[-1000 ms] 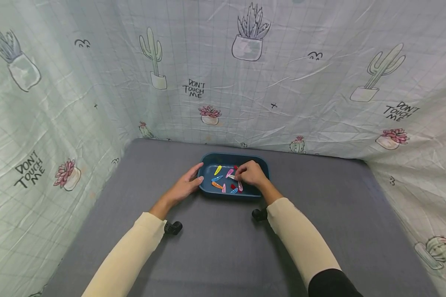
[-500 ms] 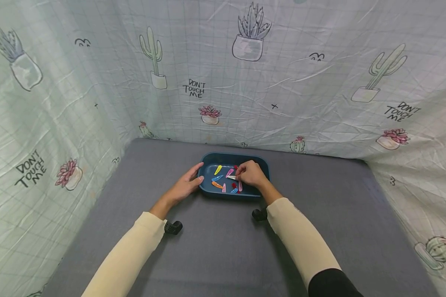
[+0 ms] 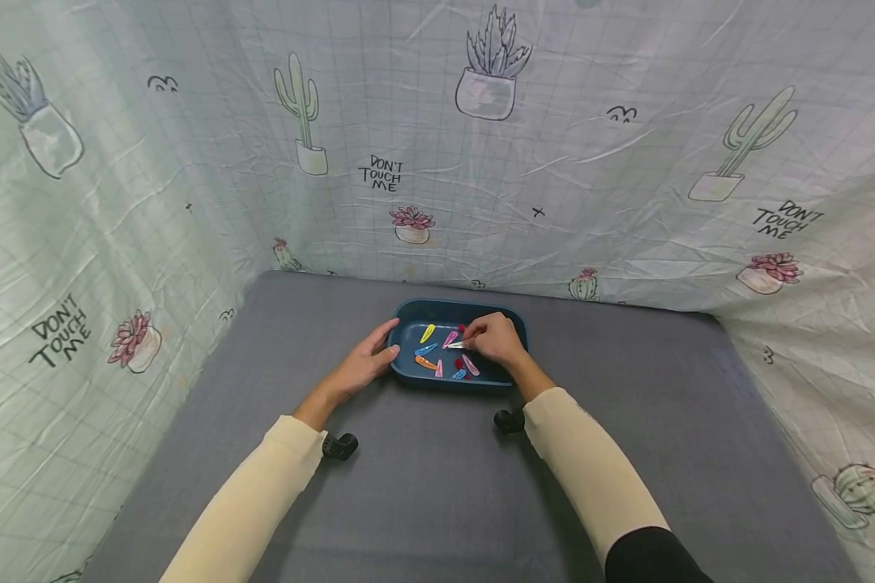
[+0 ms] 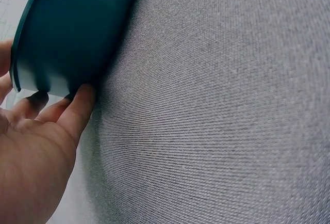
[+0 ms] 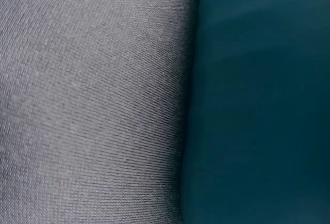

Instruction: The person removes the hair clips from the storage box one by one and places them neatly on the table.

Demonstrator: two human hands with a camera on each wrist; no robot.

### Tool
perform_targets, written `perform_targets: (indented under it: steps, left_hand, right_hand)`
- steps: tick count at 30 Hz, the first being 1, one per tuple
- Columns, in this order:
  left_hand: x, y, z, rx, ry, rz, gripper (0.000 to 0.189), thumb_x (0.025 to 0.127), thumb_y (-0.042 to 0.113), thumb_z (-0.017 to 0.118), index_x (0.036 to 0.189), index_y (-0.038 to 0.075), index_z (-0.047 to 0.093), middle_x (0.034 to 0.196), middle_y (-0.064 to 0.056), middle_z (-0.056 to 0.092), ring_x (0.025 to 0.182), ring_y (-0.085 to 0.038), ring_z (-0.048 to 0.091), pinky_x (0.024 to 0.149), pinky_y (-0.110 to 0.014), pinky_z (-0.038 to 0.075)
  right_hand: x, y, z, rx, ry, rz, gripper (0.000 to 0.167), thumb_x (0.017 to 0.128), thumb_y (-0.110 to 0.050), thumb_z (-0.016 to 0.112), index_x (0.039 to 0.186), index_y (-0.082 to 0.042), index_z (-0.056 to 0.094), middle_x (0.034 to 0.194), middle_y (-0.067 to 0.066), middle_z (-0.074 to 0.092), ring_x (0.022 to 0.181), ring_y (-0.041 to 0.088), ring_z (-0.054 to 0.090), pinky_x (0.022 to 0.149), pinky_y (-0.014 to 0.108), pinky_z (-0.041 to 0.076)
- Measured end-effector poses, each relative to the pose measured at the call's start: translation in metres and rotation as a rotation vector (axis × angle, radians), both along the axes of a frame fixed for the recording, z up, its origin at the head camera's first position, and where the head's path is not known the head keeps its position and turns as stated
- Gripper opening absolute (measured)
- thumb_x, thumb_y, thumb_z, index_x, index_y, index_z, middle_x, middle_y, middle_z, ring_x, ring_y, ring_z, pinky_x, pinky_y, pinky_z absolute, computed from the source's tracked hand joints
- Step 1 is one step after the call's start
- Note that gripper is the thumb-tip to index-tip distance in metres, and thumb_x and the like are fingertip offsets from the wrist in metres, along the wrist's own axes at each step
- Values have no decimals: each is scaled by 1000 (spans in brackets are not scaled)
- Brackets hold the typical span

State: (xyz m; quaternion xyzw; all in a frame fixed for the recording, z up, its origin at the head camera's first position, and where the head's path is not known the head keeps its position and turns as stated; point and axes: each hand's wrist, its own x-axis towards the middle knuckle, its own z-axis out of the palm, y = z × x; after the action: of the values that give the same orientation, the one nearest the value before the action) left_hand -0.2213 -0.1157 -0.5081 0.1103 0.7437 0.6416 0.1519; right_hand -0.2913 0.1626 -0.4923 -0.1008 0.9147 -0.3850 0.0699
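Several snap hair clips in yellow, blue, orange and pink lie in a dark blue tray. My right hand is over the tray's right part, its thumb and forefinger pinching a pale hair clip whose tip points left. Just beside that tip is a pink hair clip. At the tray's left end, my left hand holds the wall, with thumb and forefinger on the rim. In the left wrist view, its other fingers press the outside of the wall. The right wrist view shows the tray's side, without the hand.
Small red pieces lie among the clips, including near a pink clip at the near right. The tray stands on a grey cloth-covered table. Behind and beside it hang pale curtains printed with cacti.
The right hand has risen slightly with the pale clip. The pink clip below it now lies at a slant and shows more fully. The left hand and tray keep their place.
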Motion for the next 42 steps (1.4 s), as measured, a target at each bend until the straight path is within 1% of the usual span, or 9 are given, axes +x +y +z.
perform_targets:
  steps: [4, 8, 15, 20, 27, 33, 37, 42]
  left_hand:
    - [0, 1, 0, -8, 1, -2, 64, 113, 14, 43, 168, 10, 11, 176, -21, 0, 161, -42, 17, 124, -62, 31]
    - [0, 1, 0, -4, -11, -2, 63, 113, 13, 42, 169, 11, 11, 176, -20, -2, 162, -42, 15, 124, -62, 30]
    - [1, 0, 4, -20, -18, 9, 64, 113, 16, 43, 169, 13, 12, 176, -20, -4, 162, -42, 14, 124, -62, 30]
    - [0, 1, 5, -37, -21, 15, 63, 113, 15, 42, 169, 13, 12, 176, -20, -4, 162, -42, 11, 124, -63, 29]
    - [1, 3, 4, -55, -25, 27, 63, 114, 15, 42, 169, 16, 13, 176, -18, -5, 163, -39, 8, 124, -63, 30]
    - [1, 1, 2, -63, -40, 29, 63, 114, 17, 43, 169, 18, 13, 177, -15, -5, 164, -38, 8, 125, -62, 29]
    - [1, 0, 2, -46, -43, 32, 63, 114, 18, 43, 169, 18, 13, 177, -14, -5, 164, -37, 8, 125, -62, 28]
    - [1, 1, 3, -67, -33, 25, 64, 113, 18, 43, 169, 17, 13, 177, -15, -5, 164, -38, 8, 125, -62, 29]
  right_hand:
    - [1, 2, 2, 1, 32, -21, 8, 92, -13, 78, 90, -8, 84, 90, 9, 78, 83, 21, 64, 70, 28, 51]
    - [3, 2, 6, -42, 50, -42, 8, 92, -12, 78, 90, -6, 84, 84, 10, 79, 73, 19, 69, 65, 28, 54]
    - [5, 0, 21, -88, 80, -71, 9, 91, -10, 79, 88, -2, 82, 77, 11, 77, 64, 15, 68, 60, 25, 52]
    - [9, 1, 30, -114, 79, -91, 10, 93, -8, 77, 89, -1, 82, 77, 12, 76, 62, 16, 66, 59, 24, 51]
    - [13, 6, 39, -147, 87, -99, 12, 96, -10, 74, 91, -1, 82, 86, 21, 77, 64, 18, 65, 58, 27, 50]
    - [12, 10, 41, -192, 79, -118, 12, 95, -10, 75, 91, -2, 82, 78, 14, 74, 64, 18, 63, 57, 28, 49]
    - [12, 13, 42, -230, 75, -146, 13, 97, -11, 74, 92, -1, 81, 80, 12, 73, 67, 20, 61, 59, 28, 51]
    - [13, 18, 41, -253, 73, -172, 14, 99, -12, 72, 93, -1, 79, 84, 13, 72, 68, 19, 62, 61, 27, 54]
